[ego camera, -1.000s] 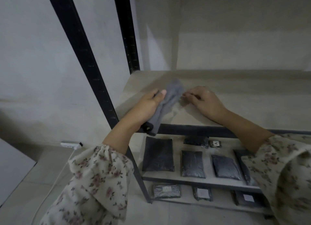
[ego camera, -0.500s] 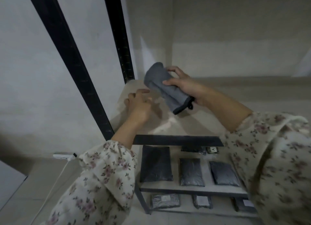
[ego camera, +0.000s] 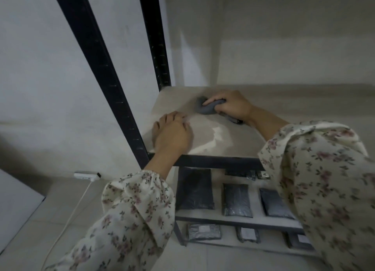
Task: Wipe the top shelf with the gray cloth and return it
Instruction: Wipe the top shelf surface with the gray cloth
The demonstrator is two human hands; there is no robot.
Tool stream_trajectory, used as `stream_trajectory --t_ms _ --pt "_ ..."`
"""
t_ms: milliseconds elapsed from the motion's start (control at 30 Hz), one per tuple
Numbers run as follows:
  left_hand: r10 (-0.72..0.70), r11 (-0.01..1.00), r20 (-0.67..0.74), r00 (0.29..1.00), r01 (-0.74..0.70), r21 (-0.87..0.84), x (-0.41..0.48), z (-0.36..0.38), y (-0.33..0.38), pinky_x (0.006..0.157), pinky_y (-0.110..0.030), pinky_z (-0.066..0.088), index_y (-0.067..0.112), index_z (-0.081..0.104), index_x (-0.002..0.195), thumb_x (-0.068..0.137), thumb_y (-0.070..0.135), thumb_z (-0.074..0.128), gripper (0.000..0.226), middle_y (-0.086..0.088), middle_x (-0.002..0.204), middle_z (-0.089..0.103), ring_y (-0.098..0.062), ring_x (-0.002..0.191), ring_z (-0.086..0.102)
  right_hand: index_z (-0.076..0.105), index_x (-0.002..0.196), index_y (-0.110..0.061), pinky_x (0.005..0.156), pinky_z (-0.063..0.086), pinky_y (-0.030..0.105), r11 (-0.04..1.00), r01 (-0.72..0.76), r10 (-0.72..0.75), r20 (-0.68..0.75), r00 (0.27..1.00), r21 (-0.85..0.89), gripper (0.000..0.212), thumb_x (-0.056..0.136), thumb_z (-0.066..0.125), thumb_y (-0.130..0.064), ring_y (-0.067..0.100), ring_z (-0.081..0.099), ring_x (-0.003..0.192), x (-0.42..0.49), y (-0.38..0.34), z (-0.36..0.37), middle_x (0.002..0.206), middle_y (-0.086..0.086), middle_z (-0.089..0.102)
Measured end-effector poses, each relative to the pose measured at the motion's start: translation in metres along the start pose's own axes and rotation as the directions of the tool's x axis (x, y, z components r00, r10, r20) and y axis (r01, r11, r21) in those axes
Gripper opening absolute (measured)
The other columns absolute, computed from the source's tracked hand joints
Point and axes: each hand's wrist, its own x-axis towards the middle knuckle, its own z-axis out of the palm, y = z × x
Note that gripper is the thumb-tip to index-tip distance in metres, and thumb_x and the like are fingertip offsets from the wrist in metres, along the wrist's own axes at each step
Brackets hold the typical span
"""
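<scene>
The gray cloth [ego camera: 206, 108] is bunched up and pressed onto the pale top shelf [ego camera: 304, 106] near its back left corner. My right hand [ego camera: 231, 106] is closed around the cloth, its fingers curled over the top of it. A dark edge of the cloth sticks out under the wrist. My left hand [ego camera: 172, 135] rests flat on the shelf near the front left corner, palm down, holding nothing.
Two black uprights [ego camera: 101, 72] of the rack rise at the left. Lower shelves hold several dark packets [ego camera: 195, 189]. A white power strip [ego camera: 87, 175] with its cable lies on the tiled floor by the wall.
My right hand took the cloth from the left, lifted it, then brought it down bunched onto the shelf's back left. My left hand let go and now lies flat on the shelf.
</scene>
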Motion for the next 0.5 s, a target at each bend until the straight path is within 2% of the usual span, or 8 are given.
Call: stream_trajectory --t_ms 100,233,300,400,500 --pt "0.012 1.0 0.005 1.0 -0.011 -0.009 0.001 -0.001 -0.002 0.109 -0.04 0.024 0.025 0.047 0.129 0.093 0.03 0.034 0.039 -0.001 0.141 0.044 -0.025 0.129 0.035 0.069 0.083 -0.048 0.065 0.043 0.012 0.999 0.029 -0.031 0.05 0.998 0.027 0.049 0.069 0.05 -0.005 -0.001 0.059 0.072 -0.015 -0.003 0.002 0.081 -0.012 0.07" --pt "0.016 1.0 0.034 0.999 -0.016 -0.013 0.002 -0.001 -0.002 0.109 -0.038 0.025 0.023 0.046 0.132 0.094 0.031 0.035 0.04 -0.004 0.142 0.044 -0.027 0.129 0.036 0.068 0.085 -0.048 0.075 0.041 0.01 0.992 0.119 -0.122 0.07 0.99 0.048 0.049 0.07 0.054 -0.004 -0.006 0.056 0.081 -0.043 -0.009 0.004 0.084 -0.025 0.062" --pt "0.016 1.0 0.044 0.999 -0.016 -0.016 0.003 -0.001 -0.004 0.107 -0.036 0.025 0.022 0.046 0.132 0.094 0.03 0.036 0.04 -0.006 0.141 0.044 -0.027 0.127 0.037 0.068 0.089 -0.046 0.079 0.043 0.02 0.986 0.159 -0.163 0.1 0.982 0.044 0.045 0.071 0.056 -0.006 0.002 0.056 0.083 -0.06 -0.011 0.007 0.084 -0.019 0.06" --pt "0.064 0.998 0.073 0.995 -0.064 0.005 0.002 -0.002 -0.009 0.108 -0.036 0.026 0.02 0.044 0.133 0.095 0.029 0.037 0.04 -0.007 0.143 0.043 -0.029 0.128 0.037 0.071 0.095 -0.035 0.084 0.047 0.035 0.971 0.236 -0.239 0.119 0.964 0.043 0.039 0.073 0.058 -0.006 0.017 0.057 0.087 -0.083 -0.017 0.011 0.089 -0.001 0.063" --pt "0.108 0.994 0.123 0.987 -0.11 0.014 0.001 -0.005 -0.015 0.11 -0.036 0.025 0.019 0.041 0.137 0.097 0.03 0.034 0.042 -0.007 0.146 0.039 -0.028 0.131 0.035 0.072 0.097 -0.028 0.085 0.043 0.028 0.962 0.274 -0.273 0.167 0.947 0.019 0.039 0.073 0.058 -0.001 0.017 0.055 0.088 -0.1 -0.025 0.013 0.089 0.005 0.061"
